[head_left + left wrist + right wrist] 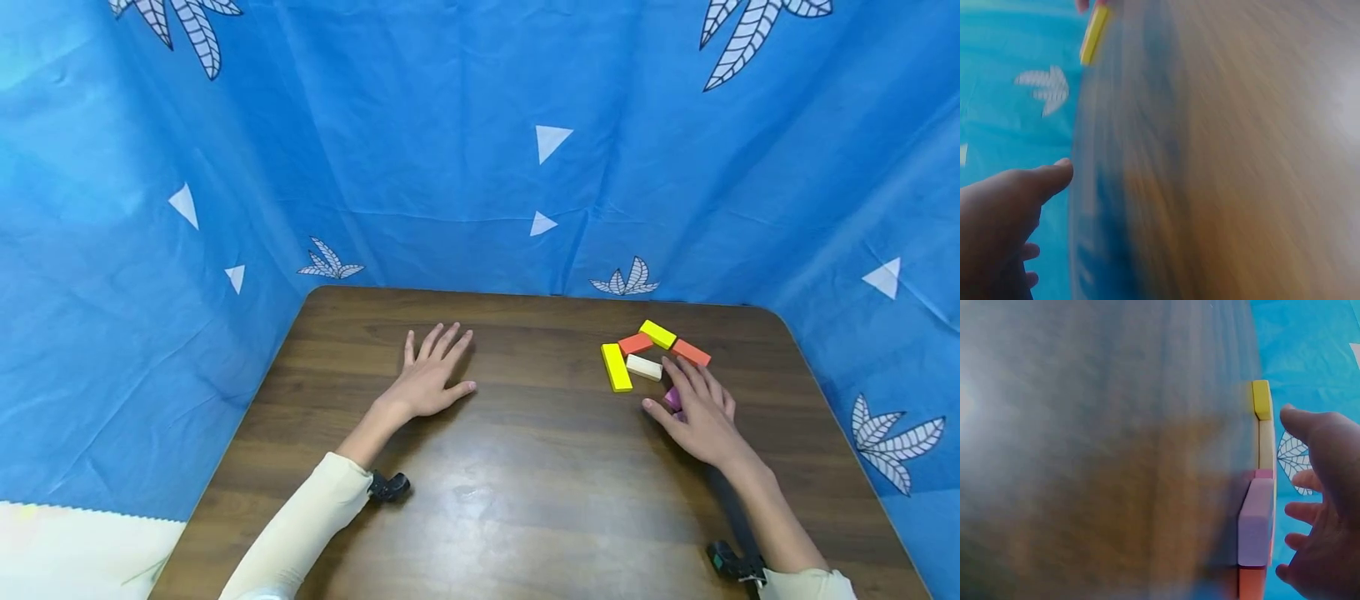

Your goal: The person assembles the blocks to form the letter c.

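My left hand [430, 385] has its fingers spread over the left half of the wooden table, holding nothing. At the right, my right hand [701, 421] hovers with loosely extended fingers over a pink block [672, 399] and a purple block [1255, 528], partly hiding both. Beside its fingertips lie a white block [643, 367] and a red-orange block [691, 352]. An orange block [636, 343] and a yellow block [657, 334] sit just beyond, and another yellow block [617, 367] is leftmost. In the right wrist view the thumb and fingers stand apart, with nothing gripped.
The brown wooden table [480, 492] has its far edge against a blue patterned cloth [450, 167], which also hangs at both sides. Black wrist cameras are strapped to the left wrist [390, 487] and right wrist [731, 562].
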Tool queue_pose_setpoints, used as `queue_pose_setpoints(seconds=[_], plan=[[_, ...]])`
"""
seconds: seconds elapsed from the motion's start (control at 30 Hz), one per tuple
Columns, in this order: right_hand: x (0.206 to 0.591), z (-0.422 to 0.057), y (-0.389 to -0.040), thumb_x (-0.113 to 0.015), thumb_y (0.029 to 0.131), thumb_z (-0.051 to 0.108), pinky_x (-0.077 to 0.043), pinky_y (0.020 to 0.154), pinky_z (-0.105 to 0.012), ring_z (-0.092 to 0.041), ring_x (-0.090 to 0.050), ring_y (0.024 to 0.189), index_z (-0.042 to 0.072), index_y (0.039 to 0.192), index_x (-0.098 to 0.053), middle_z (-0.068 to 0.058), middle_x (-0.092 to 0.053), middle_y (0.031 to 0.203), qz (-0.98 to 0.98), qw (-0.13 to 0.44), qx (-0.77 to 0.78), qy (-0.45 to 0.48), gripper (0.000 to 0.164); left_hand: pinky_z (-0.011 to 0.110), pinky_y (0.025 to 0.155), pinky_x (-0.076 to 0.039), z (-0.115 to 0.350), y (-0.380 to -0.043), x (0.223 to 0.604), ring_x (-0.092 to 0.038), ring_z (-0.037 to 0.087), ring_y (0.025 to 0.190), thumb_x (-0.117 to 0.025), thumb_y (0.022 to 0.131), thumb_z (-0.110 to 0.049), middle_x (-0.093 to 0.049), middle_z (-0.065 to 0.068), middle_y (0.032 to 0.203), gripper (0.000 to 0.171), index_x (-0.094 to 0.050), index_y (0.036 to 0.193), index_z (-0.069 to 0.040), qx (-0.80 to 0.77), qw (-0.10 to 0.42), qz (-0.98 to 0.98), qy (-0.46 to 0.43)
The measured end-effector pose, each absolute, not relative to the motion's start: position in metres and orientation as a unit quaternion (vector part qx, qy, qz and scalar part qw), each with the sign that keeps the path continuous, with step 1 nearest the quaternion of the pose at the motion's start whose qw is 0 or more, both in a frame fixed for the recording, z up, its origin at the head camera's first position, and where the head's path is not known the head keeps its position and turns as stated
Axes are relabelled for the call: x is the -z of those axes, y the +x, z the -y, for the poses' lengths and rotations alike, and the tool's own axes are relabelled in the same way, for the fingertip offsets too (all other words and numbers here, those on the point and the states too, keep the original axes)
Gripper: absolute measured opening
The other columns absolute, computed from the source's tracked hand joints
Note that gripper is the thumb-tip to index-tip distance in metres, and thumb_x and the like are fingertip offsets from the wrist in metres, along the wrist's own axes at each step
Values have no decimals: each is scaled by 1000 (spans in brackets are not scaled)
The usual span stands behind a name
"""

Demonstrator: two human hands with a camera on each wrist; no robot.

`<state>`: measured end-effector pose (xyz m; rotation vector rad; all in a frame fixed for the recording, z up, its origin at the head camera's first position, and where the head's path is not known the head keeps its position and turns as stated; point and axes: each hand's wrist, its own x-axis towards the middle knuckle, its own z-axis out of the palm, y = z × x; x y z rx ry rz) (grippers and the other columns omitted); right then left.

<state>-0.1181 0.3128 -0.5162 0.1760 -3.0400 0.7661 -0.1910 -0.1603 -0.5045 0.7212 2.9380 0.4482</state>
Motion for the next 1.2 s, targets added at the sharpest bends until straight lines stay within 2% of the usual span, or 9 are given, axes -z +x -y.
queue_pose_setpoints(seconds=[0.17, 0.37, 0.57, 0.73, 1.0, 1.2], plan=[[514, -310, -128, -72, 102, 39, -16, 110, -84, -58, -28, 145, 6, 163, -42, -32, -41, 162, 965, 40, -244, 86, 76, 80, 129, 2, 123, -194, 504, -12, 43, 169, -63, 105, -53, -16, 12, 182, 89, -15, 175, -24, -182, 68, -945, 262], [518, -307, -135, -73, 103, 28, -22, 108, -80, -52, -40, 134, 3, 157, -51, -31, -54, 151, 966, 49, -236, 91, 64, 78, 130, -2, 73, -196, 509, -15, 40, 169, -59, 106, -57, -19, 11, 182, 88, -16, 175, -25, -202, 102, -931, 288], [518, -309, -139, -75, 102, 25, -24, 105, -75, -51, -46, 130, 4, 147, -61, -29, -61, 146, 969, 52, -223, 87, 52, 75, 131, -8, 22, -200, 511, -20, 33, 168, -58, 105, -58, -24, 5, 181, 83, -21, 174, -27, -178, 104, -928, 311], [515, -308, -145, -77, 100, 25, -26, 101, -70, -49, -49, 127, 7, 141, -66, -26, -65, 142, 971, 59, -219, 81, 47, 73, 131, -11, -11, -202, 511, -23, 31, 166, -59, 106, -56, -23, 3, 181, 81, -23, 173, -29, -162, 108, -929, 314], [516, -309, -144, -80, 97, 19, -27, 99, -70, -49, -54, 122, 7, 134, -70, -26, -69, 135, 972, 59, -217, 66, 40, 68, 131, -16, -52, -197, 518, -31, 26, 161, -60, 104, -61, -39, 1, 172, 80, -30, 171, -30, -159, 97, -939, 290], [513, -310, -144, -80, 97, 17, -29, 97, -69, -50, -56, 121, 6, 134, -71, -24, -70, 130, 975, 53, -204, 65, 40, 67, 129, -19, -68, -196, 513, -35, 24, 157, -59, 103, -64, -43, -1, 167, 79, -32, 170, -32, -170, 91, -936, 294]])
